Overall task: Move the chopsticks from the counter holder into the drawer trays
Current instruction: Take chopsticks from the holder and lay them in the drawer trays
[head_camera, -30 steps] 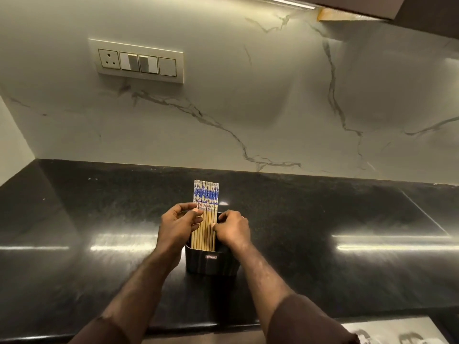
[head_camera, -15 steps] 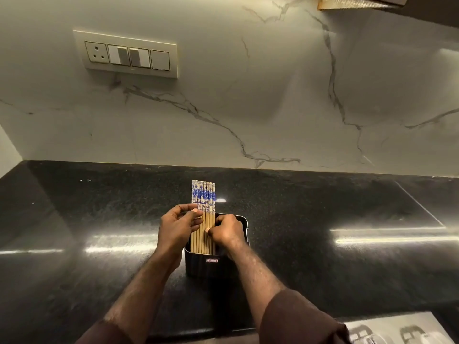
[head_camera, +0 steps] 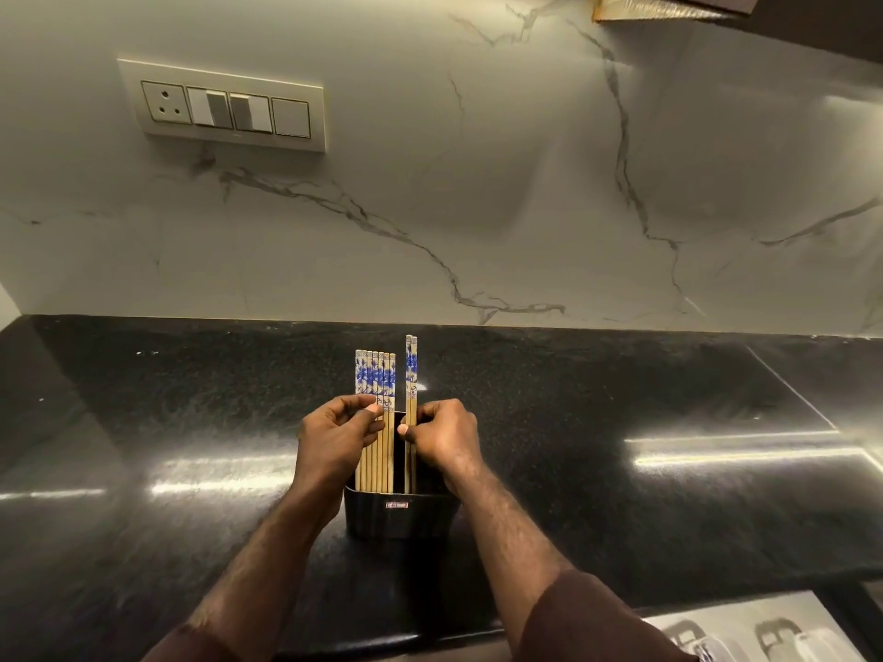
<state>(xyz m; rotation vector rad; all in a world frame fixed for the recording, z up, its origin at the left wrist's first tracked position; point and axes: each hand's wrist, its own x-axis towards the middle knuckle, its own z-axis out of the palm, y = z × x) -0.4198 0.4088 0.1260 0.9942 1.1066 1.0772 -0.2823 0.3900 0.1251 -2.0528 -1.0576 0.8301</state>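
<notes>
A switch plate sits on the marble wall at the far left, above the black counter. Moving right, the person's left hand curls its fingers and thumb around a bundle of chopsticks, wooden sticks with blue-and-white patterned tops, standing upright side by side in the left part of a black holder. The holder stands on the counter near its front edge, a small label on its near wall. Inside it, a dark gap separates the bundle from a pair of chopsticks just to the right. That pair stands upright too, its tops higher than the bundle's, its lower ends still down inside the holder. The right hand pinches the pair at mid-length, thumb and curled fingers closed on the sticks. The two hands sit near each other above the holder's rim, not touching. At the lower right corner, below the counter edge, a pale surface with faint shapes shows; I cannot tell what it is.
</notes>
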